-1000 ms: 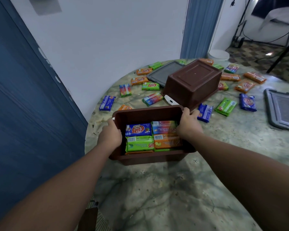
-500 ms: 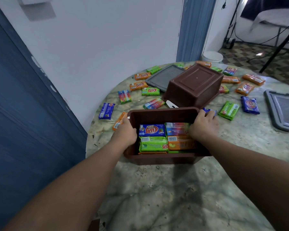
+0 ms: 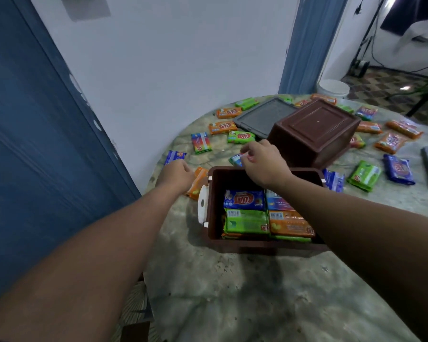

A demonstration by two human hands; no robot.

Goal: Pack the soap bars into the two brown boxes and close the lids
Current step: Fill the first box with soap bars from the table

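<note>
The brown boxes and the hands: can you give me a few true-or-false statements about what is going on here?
1. The near brown box holds soap bars. True.
2. The far brown box stands open side up. False: it lies bottom up.
3. The right hand pinches a multicoloured soap bar. True.
4. The left hand rests inside the near box. False: it reaches outside it, by an orange soap bar.
5. A grey lid covers the near box. False: it lies on the table.

Both boxes, the open one (image 3: 232, 244) and the flipped one (image 3: 316, 129), are brown. Soap wrappers run orange (image 3: 222, 127), green (image 3: 363, 175), blue (image 3: 398, 169) and rainbow-striped (image 3: 201, 142); tabletop (image 3: 245, 292) is marbled grey-green.
</note>
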